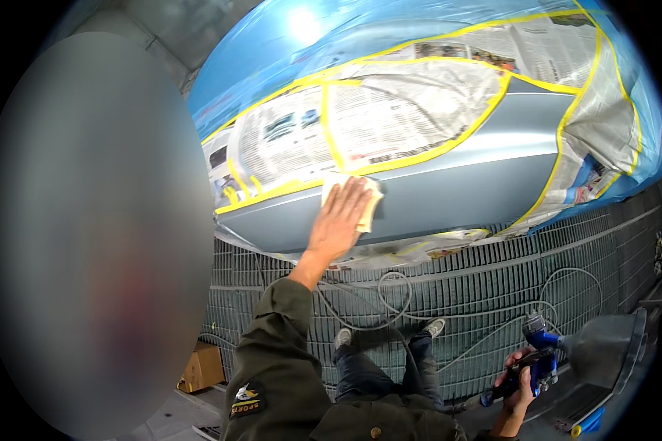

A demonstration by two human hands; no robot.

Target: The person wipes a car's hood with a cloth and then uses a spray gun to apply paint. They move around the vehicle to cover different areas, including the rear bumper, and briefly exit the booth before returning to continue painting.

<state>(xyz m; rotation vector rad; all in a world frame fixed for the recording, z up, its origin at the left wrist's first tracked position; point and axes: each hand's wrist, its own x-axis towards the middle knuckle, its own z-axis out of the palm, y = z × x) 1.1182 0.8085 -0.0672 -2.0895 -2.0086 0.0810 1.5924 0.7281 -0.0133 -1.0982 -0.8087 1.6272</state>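
My left hand [342, 215] lies with stretched fingers over a folded pale yellow cloth [370, 213], holding it against a grey car body panel [449, 195]. The cloth's edges show around my fingers. Newspaper [412, 110] bordered by yellow tape [460, 143] covers the window area just above. Low at the right, away from the car, my right hand [521, 382] is wrapped round a blue paint spray gun [543, 364]. A large grey translucent cup [603, 349] is attached to the gun, and a hose joins its handle end.
Blue plastic sheeting [272, 51] drapes the rest of the car. A grey hose [397, 320] loops across the grated floor [485, 287] by my feet. A cardboard box [202, 367] stands at lower left. A blurred grey oval [95, 220] hides the left side.
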